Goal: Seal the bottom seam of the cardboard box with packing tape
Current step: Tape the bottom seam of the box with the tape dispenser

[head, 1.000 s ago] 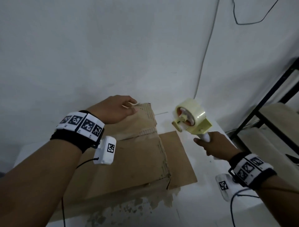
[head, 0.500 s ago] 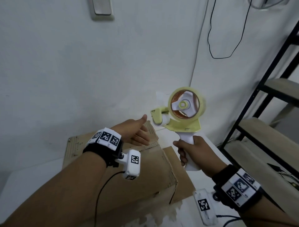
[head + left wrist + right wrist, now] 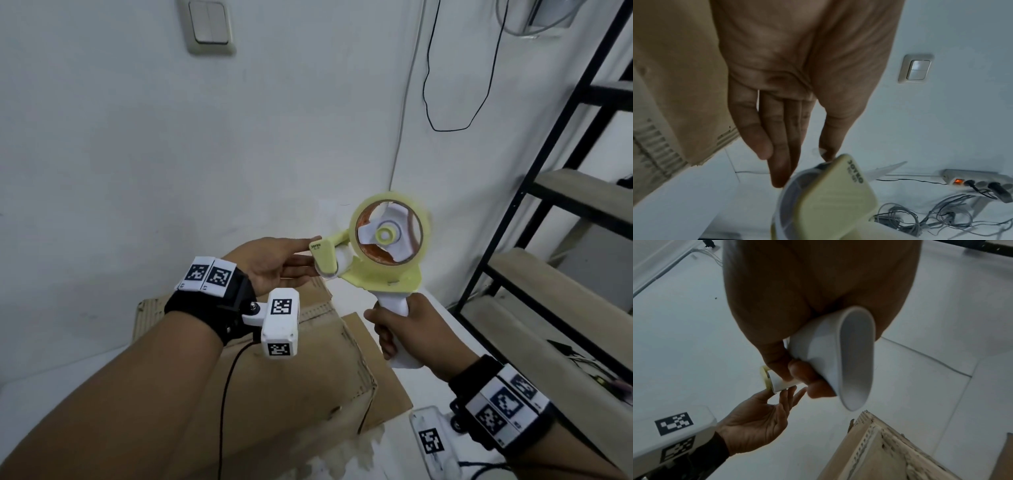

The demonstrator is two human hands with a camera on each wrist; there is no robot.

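While the cardboard box (image 3: 274, 370) lies on the white table (image 3: 442, 339) beneath your forearms, its bottom seam not yet taped, your left hand (image 3: 270, 265) reaches out with fingers straight and relaxed, gripping nothing; its fingertips (image 3: 780, 177) touch the front roller of the tape dispenser (image 3: 373, 253), probably to find the free tape end. Your right hand (image 3: 411, 334) clenches the dispenser's white handle (image 3: 838, 356), holding the roll (image 3: 390, 234) raised above the box so the front end faces the left hand.
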